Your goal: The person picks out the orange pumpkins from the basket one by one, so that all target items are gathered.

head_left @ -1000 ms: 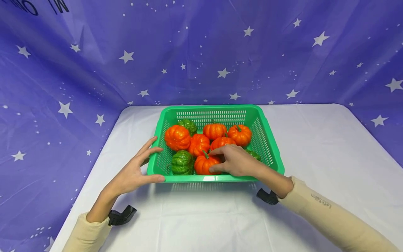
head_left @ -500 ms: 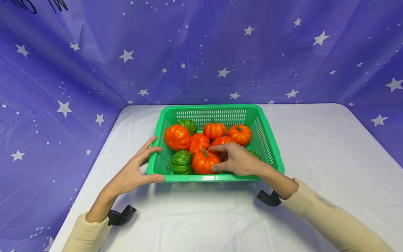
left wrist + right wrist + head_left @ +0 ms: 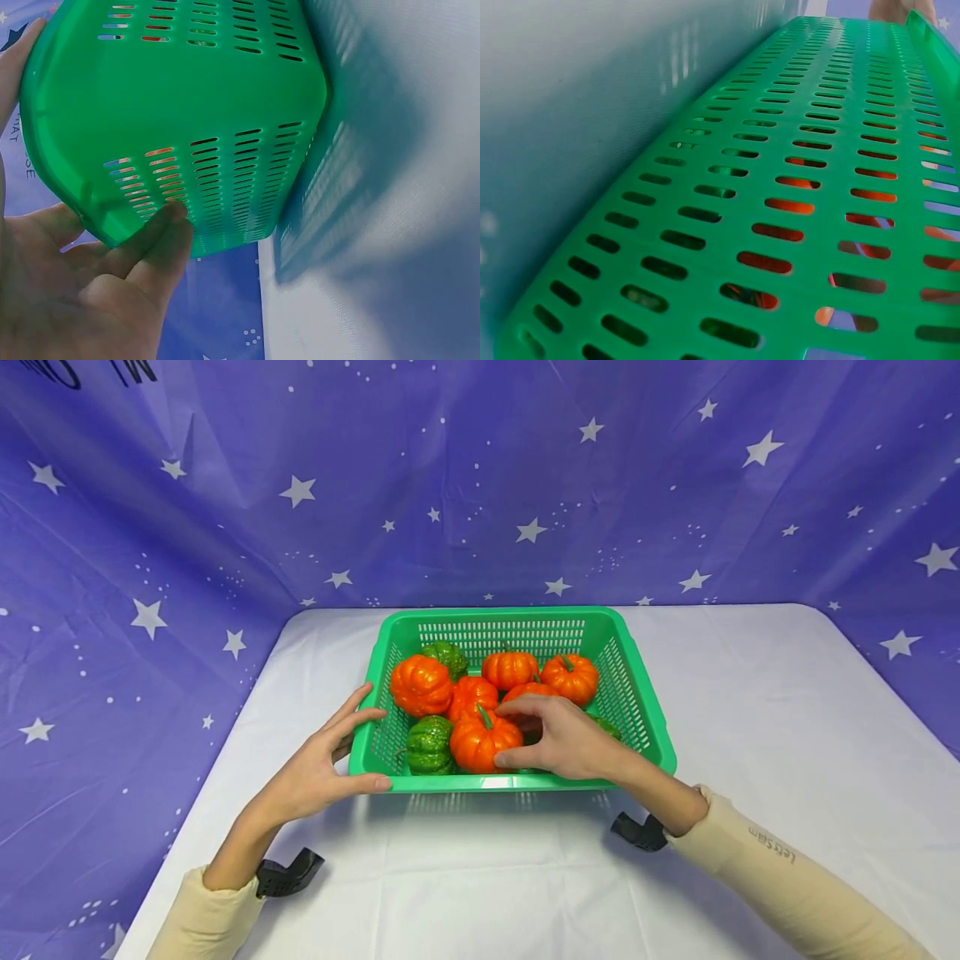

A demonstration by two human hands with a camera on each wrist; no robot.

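A green plastic basket (image 3: 647, 702) with slotted walls holds several small orange and green pumpkins. My left hand (image 3: 318, 777) grips its near left corner, thumb on the front rim and fingers over the left side; the left wrist view shows fingertips (image 3: 176, 214) against the slotted outer wall. Inside the front of the basket, my right hand (image 3: 566, 739) holds an orange pumpkin (image 3: 480, 742) with a green stem, thumb and fingers at its right side. A green pumpkin (image 3: 431, 747) lies just left of it. In the right wrist view the basket's front wall (image 3: 780, 187) hides that hand.
Behind the held pumpkin sit other orange pumpkins, one at the left (image 3: 422, 686) and one at the right (image 3: 570, 679). A green pumpkin (image 3: 446, 658) lies at the back left. The basket stands on a white-covered table (image 3: 765, 735), before a purple star-patterned cloth (image 3: 480, 468).
My right hand's orange pumpkin has shifted left and slightly up, looking larger and covering more of its neighbours. My left hand stays on the basket corner.
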